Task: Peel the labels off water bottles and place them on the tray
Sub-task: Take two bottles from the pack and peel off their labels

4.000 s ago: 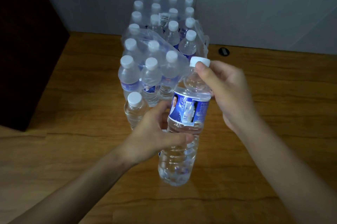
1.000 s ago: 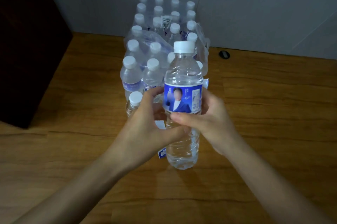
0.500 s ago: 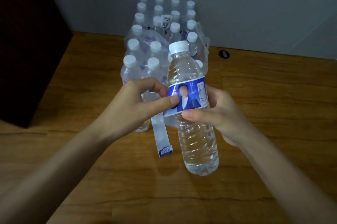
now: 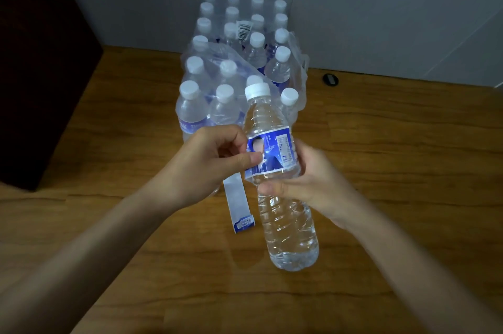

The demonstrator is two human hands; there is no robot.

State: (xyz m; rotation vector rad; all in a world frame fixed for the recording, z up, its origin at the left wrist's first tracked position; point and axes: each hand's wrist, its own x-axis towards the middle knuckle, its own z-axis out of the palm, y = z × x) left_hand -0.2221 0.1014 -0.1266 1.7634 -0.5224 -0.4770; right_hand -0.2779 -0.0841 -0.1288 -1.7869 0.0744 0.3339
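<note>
The bottle (image 4: 283,178) is in the air just in front of the pack (image 4: 239,67), tilted so its label (image 4: 270,152) faces me. My right hand (image 4: 307,184) wraps its waist below the label to steady it; my left hand (image 4: 209,162) has thumb and forefinger pinched at the label's left edge, I think on a lifted corner, though the view is dim. Under the bottle, on the bench (image 4: 394,170), lies a peeled strip (image 4: 239,205). Left of the pack stands a dark cabinet (image 4: 40,61). I see no tray, and nothing blocks the peel.
</note>
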